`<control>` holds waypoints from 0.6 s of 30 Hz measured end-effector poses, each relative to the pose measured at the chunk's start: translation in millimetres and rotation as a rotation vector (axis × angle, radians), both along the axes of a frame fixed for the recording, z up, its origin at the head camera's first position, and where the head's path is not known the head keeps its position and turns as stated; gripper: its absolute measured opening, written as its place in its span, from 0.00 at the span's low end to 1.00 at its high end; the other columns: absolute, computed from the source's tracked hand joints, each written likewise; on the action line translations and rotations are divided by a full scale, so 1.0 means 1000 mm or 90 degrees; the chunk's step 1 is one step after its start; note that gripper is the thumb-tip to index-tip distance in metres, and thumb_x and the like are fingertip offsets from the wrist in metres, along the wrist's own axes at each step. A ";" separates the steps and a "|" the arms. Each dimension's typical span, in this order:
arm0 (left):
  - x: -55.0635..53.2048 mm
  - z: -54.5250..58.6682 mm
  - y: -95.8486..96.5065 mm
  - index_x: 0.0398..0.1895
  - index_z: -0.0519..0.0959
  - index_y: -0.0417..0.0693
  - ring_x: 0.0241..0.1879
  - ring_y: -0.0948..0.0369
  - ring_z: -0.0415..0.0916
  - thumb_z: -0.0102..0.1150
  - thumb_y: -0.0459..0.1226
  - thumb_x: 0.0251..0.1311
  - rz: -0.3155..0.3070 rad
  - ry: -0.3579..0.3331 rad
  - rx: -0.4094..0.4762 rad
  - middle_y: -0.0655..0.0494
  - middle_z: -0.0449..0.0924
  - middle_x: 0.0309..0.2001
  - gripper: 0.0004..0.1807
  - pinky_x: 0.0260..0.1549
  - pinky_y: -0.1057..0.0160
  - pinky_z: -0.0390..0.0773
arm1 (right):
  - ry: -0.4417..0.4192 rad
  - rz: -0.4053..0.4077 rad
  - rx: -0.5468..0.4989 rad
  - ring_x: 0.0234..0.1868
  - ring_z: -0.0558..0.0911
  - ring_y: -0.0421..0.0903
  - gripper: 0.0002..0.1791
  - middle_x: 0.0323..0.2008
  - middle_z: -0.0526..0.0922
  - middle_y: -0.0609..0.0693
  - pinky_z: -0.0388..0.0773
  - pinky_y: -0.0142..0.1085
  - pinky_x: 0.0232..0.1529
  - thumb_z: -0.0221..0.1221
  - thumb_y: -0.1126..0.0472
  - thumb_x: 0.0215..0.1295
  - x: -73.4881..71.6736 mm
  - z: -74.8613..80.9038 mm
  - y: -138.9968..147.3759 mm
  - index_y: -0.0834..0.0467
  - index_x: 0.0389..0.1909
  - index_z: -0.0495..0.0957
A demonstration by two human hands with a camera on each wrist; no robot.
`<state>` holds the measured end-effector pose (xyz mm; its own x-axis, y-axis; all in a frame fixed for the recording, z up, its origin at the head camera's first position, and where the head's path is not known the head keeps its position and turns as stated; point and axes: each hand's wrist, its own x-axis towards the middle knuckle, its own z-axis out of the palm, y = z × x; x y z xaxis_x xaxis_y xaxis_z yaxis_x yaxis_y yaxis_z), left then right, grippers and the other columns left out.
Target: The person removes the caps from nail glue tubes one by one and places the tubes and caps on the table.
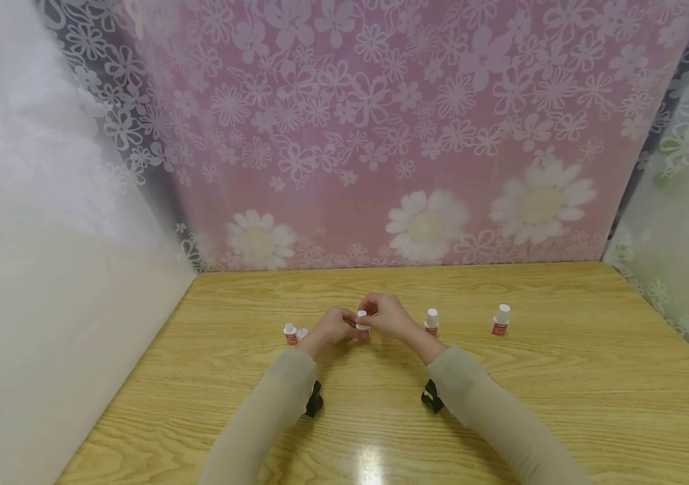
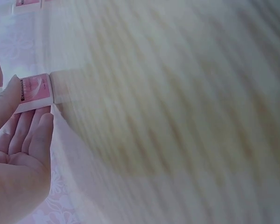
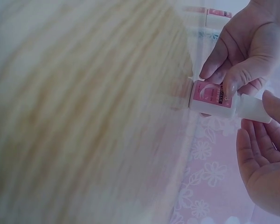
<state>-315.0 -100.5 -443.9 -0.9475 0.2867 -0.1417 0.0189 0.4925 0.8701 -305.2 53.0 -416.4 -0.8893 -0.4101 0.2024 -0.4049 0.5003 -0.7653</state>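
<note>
My left hand [image 1: 333,327] holds a small white bottle [image 3: 210,99] with a pink-red label, its thumb across the label. The bottle is upright, its base at or very near the tabletop. From the other side, my right hand [image 1: 389,316] pinches the bottle's white cap [image 3: 254,109] between thumb and fingers. The cap sits at the bottle's neck; how tightly, I cannot tell. In the left wrist view, the label [image 2: 35,87] shows beside the left thumb, while the right hand is mostly cut off at the edge.
Two similar bottles stand close together left of my left hand, the outer bottle [image 1: 291,335] in fuller view. Behind my right wrist stands another bottle [image 1: 432,323], and farther right one more bottle [image 1: 500,320]. A flowered curtain [image 1: 332,222] borders the wooden table [image 1: 368,417] at the back.
</note>
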 end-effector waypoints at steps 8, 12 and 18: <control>0.002 0.003 0.000 0.32 0.80 0.38 0.27 0.66 0.69 0.68 0.34 0.43 -0.004 -0.005 0.004 0.55 0.80 0.27 0.12 0.27 0.70 0.66 | -0.005 -0.008 0.009 0.32 0.77 0.42 0.06 0.27 0.77 0.47 0.73 0.34 0.31 0.63 0.65 0.51 -0.001 -0.001 0.000 0.60 0.30 0.76; 0.002 0.003 0.000 0.33 0.80 0.38 0.28 0.66 0.71 0.68 0.35 0.44 -0.006 0.003 -0.003 0.54 0.81 0.28 0.13 0.28 0.70 0.67 | -0.008 -0.010 0.009 0.32 0.77 0.43 0.06 0.27 0.77 0.47 0.73 0.35 0.31 0.63 0.65 0.51 0.000 0.000 0.000 0.61 0.30 0.76; 0.002 0.003 0.000 0.34 0.80 0.38 0.31 0.65 0.73 0.67 0.35 0.45 0.000 0.006 -0.008 0.52 0.81 0.29 0.12 0.31 0.69 0.68 | -0.008 -0.009 0.010 0.32 0.77 0.42 0.06 0.27 0.77 0.47 0.73 0.35 0.32 0.63 0.65 0.51 0.001 0.002 0.000 0.60 0.30 0.76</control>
